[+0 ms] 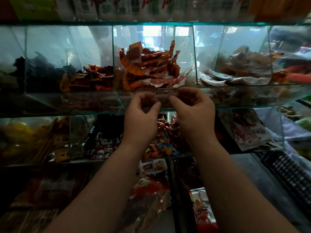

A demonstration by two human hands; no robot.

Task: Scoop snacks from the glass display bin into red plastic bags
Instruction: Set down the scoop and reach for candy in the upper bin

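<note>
Shelving: glass tiers [67, 113] are stocked with wrapped snacks [104, 147].
Middle bin [183, 47]: heaped with orange packets [151, 64].
Hands: left hand [143, 115] and right hand [193, 111] are raised at its front edge, fingers curled; any hold cannot be told.

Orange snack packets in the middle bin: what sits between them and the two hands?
Head view: the bin's glass front pane stands between the orange snack packets and the left hand and right hand at its lower edge.

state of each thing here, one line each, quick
middle glass bin: part full, packets heaped inside
orange snack packets: piled loose, none lifted out
left hand: raised at the bin's front lip, fingers curled, grip unclear
right hand: beside it at the lip, fingers curled, grip unclear
lower glass bin: holds wrapped sweets
</note>
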